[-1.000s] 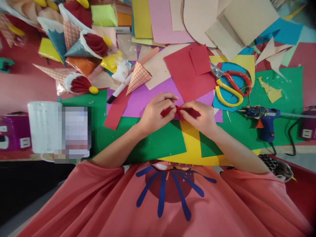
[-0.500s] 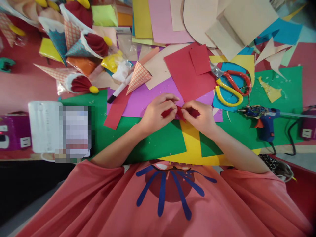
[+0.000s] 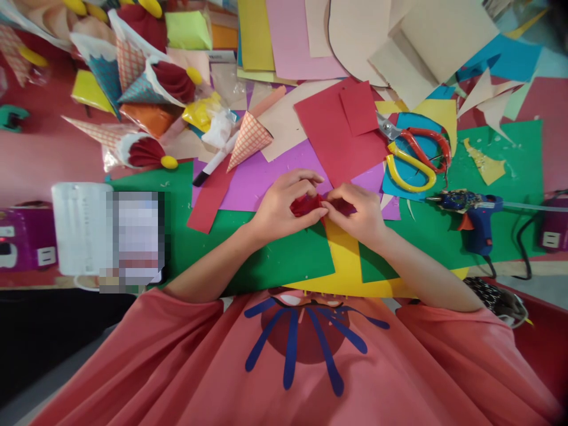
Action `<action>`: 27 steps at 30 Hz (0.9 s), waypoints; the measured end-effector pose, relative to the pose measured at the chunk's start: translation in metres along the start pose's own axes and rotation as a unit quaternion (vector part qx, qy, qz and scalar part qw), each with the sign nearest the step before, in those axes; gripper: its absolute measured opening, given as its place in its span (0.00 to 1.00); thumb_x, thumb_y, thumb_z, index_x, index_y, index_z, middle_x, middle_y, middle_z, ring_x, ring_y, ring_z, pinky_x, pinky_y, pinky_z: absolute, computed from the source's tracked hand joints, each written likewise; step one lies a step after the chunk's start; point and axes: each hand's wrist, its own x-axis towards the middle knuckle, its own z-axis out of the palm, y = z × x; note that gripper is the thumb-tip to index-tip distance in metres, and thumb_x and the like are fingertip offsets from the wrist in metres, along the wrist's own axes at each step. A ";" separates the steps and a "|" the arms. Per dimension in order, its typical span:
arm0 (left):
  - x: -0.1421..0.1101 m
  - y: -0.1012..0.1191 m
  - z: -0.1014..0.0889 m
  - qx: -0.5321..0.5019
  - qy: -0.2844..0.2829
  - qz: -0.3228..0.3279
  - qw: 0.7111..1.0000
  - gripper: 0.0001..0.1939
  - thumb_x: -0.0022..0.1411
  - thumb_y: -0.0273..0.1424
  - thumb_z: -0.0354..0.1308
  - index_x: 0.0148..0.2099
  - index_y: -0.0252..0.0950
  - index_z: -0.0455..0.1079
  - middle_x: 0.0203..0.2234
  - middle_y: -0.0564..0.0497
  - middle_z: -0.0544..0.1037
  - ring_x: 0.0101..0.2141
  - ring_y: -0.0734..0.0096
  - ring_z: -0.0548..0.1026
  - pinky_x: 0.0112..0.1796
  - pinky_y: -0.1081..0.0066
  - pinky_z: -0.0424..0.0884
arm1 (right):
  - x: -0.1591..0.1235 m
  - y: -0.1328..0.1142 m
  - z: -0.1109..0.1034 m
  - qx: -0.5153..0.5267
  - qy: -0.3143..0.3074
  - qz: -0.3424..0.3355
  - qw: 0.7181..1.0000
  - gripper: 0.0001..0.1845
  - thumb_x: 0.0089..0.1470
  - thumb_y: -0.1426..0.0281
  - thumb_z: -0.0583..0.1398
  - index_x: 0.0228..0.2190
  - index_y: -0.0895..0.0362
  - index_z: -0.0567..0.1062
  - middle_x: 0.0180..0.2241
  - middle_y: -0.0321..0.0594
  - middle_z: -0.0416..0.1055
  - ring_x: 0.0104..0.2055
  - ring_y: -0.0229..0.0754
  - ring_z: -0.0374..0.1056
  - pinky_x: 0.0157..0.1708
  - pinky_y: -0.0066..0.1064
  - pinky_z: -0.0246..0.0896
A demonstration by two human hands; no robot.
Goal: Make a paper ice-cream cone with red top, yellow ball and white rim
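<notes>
Red piece (image 3: 305, 206), partly hidden, lies just my side of the large red sheet (image 3: 326, 133); it shows mostly inside my left hand (image 3: 279, 207), the nearer; both hands' fingers, my right hand's (image 3: 361, 214) too, clamp its right end; long axis unclear.

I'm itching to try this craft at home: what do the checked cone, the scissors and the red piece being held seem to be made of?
Checked cone: probably matt paper or card, judging by its crisp rim.
Scissors: grey, shiny metal blades; smooth, glossy handles, likely plastic.
Red piece: thin and dull, perhaps paper or felt; mostly hidden.
</notes>
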 end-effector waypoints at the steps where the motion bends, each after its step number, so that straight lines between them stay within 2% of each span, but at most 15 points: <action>1: 0.000 0.001 -0.001 -0.001 -0.004 -0.003 1.000 0.12 0.63 0.40 0.58 0.34 0.37 0.65 0.44 0.44 0.78 0.46 0.65 0.76 0.47 0.64 0.74 | 0.000 0.000 0.000 0.006 0.000 0.006 1.000 0.15 0.61 0.61 0.58 0.26 0.55 0.70 0.23 0.35 0.71 0.25 0.36 0.65 0.28 0.28 0.60; 5: 0.001 0.003 -0.003 -0.001 -0.017 -0.013 1.000 0.05 0.62 0.33 0.55 0.35 0.38 0.65 0.45 0.43 0.77 0.47 0.65 0.76 0.47 0.63 0.74 | 0.001 -0.002 -0.003 0.018 -0.013 0.037 0.999 0.18 0.60 0.56 0.58 0.25 0.55 0.71 0.23 0.34 0.71 0.25 0.35 0.65 0.28 0.28 0.61; 8: 0.001 0.002 -0.003 -0.003 -0.002 -0.012 1.000 0.04 0.62 0.30 0.53 0.34 0.37 0.66 0.44 0.44 0.78 0.46 0.66 0.77 0.47 0.63 0.75 | 0.002 -0.003 -0.004 0.034 -0.015 0.033 0.999 0.15 0.59 0.56 0.59 0.29 0.54 0.72 0.26 0.36 0.73 0.28 0.36 0.68 0.31 0.30 0.65; 12: 0.001 0.002 -0.003 0.001 0.018 -0.014 1.000 0.06 0.64 0.30 0.52 0.34 0.38 0.68 0.44 0.46 0.78 0.46 0.67 0.77 0.46 0.63 0.75 | 0.003 -0.003 -0.007 0.071 -0.002 0.014 0.997 0.11 0.58 0.59 0.60 0.38 0.54 0.73 0.36 0.40 0.76 0.38 0.40 0.72 0.38 0.34 0.69; 18: 0.000 -0.002 -0.004 -0.017 0.048 -0.001 0.999 0.12 0.68 0.38 0.50 0.37 0.39 0.71 0.47 0.46 0.77 0.48 0.66 0.76 0.51 0.59 0.74 | 0.005 -0.003 -0.011 0.145 -0.025 0.028 0.989 0.17 0.61 0.58 0.57 0.48 0.53 0.71 0.50 0.45 0.74 0.55 0.45 0.69 0.54 0.42 0.66; 22: 0.000 -0.003 -0.005 -0.023 0.046 -0.002 0.999 0.12 0.69 0.40 0.50 0.39 0.41 0.71 0.51 0.45 0.74 0.52 0.63 0.74 0.54 0.55 0.72 | 0.006 -0.002 -0.012 0.156 -0.044 0.032 0.986 0.19 0.64 0.56 0.53 0.49 0.52 0.72 0.52 0.45 0.74 0.56 0.45 0.69 0.56 0.44 0.64; 27: 0.000 -0.003 -0.006 -0.011 0.053 -0.003 0.999 0.12 0.69 0.39 0.50 0.39 0.40 0.71 0.50 0.46 0.74 0.51 0.63 0.75 0.53 0.56 0.72 | 0.005 -0.001 -0.012 0.108 -0.028 0.006 0.994 0.18 0.62 0.57 0.55 0.48 0.52 0.74 0.49 0.45 0.75 0.54 0.46 0.70 0.54 0.45 0.65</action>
